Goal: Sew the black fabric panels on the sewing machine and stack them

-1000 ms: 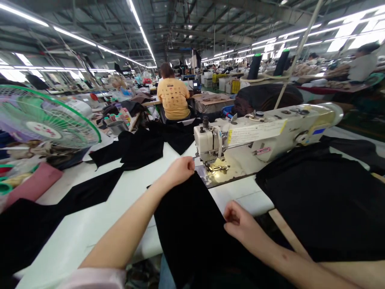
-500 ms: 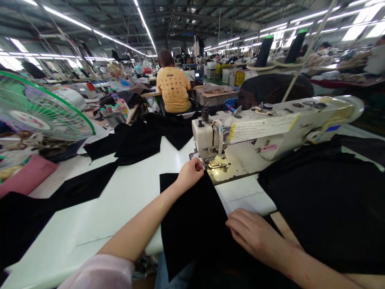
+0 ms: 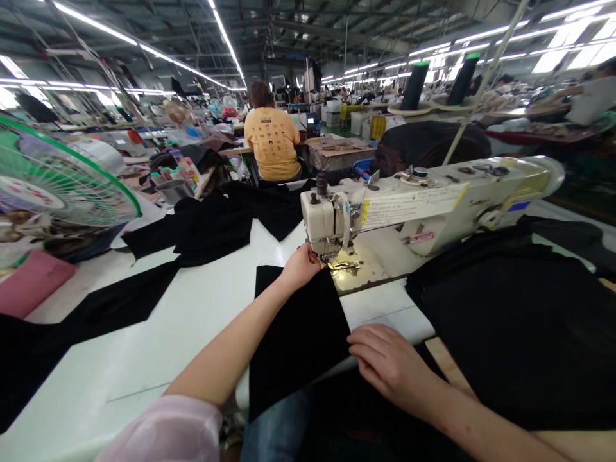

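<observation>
A black fabric piece [image 3: 293, 340] lies over the front edge of the white table, its lower part hanging above my lap. My left hand [image 3: 302, 268] is closed in a pinch at the fabric's far edge, right beside the needle area of the sewing machine [image 3: 332, 221]. The fingertips there are partly hidden. At the fabric's right edge, my right hand [image 3: 385, 359] has its fingers bent together on the cloth, with the thumb out of sight. The machine's lamp lights the metal plate [image 3: 370, 266] around the presser foot.
More black fabric pieces [image 3: 214, 224] lie along the table's far and left sides. A black fabric stack [image 3: 520, 321] sits to the right. A green fan [image 3: 62, 186] stands at left. Beyond the machine, a person in a yellow shirt [image 3: 272, 142] sits facing away.
The black fabric has moved forward toward the machine, and its hanging end has risen. Both hands moved slightly with it, the right one also leftward. The view has shifted a little.
</observation>
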`<state>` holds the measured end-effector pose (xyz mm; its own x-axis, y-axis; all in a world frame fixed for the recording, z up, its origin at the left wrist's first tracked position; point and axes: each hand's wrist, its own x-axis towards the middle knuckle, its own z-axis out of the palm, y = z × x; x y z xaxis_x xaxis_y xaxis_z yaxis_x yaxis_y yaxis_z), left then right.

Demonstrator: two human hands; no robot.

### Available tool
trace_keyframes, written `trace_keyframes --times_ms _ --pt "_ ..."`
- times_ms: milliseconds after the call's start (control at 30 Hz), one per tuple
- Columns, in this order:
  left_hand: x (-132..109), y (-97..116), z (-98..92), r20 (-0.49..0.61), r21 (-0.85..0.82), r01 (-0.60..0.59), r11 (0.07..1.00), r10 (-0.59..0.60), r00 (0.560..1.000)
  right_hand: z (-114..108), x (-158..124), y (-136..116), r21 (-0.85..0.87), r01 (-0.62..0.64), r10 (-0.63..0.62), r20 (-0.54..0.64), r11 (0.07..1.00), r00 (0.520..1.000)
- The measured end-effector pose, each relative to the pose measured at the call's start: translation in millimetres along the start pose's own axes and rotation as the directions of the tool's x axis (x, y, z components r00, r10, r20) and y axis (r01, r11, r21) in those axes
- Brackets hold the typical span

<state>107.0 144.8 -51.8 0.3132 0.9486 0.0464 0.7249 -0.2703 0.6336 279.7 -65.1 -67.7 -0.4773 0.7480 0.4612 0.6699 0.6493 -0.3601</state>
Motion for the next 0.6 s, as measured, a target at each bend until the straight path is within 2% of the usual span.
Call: trace_keyframes --times_ms 67,133,167,200,233,267,333,367,433,600 --pt "-17 8 -2.0 -0.074 0.061 0.008 0.998 -0.004 0.997 -3 -2 0 -0.018 0.017 -0.016 0.028 1.000 0.999" --pt "-50 17 -3.5 -0.129 0.171 -0.046 0.984 0.069 0.989 -7 -5 0 -0.032 0.030 -0.028 0.059 0.999 0.998" --pt "-71 21 -3.7 -0.093 0.224 -0.129 0.966 0.154 0.984 -9 -7 -1 -0.039 0.035 -0.032 0.078 0.999 0.996" --pt "-94 24 -3.3 -0.010 0.267 -0.252 0.930 0.264 0.964 -10 -8 -2 -0.044 0.038 -0.034 0.095 0.998 0.995" --pt "-116 25 -2.3 0.129 0.245 -0.413 0.877 0.393 0.911 -12 -9 -2 -0.048 0.040 -0.035 0.113 0.998 0.993" --pt "-137 25 -1.0 0.268 0.185 -0.554 0.812 0.501 0.823 -13 -10 -2 -0.049 0.041 -0.034 0.129 0.998 0.991" --pt "-165 21 1.5 0.358 0.140 -0.699 0.701 0.622 0.696 -13 -8 -1 -0.045 0.038 -0.031 0.149 0.998 0.988" --pt "-172 17 2.3 0.357 0.140 -0.731 0.668 0.655 0.667 -13 -6 0 -0.041 0.034 -0.028 0.154 0.999 0.988" --pt "-169 9 1.8 0.325 0.142 -0.745 0.652 0.680 0.657 -10 1 6 -0.035 0.020 -0.014 0.157 0.999 0.988" --pt "-126 -2 -8.5 0.328 0.089 -0.732 0.676 0.674 0.662 -2 28 28 -0.048 -0.001 0.009 0.168 0.999 0.986"
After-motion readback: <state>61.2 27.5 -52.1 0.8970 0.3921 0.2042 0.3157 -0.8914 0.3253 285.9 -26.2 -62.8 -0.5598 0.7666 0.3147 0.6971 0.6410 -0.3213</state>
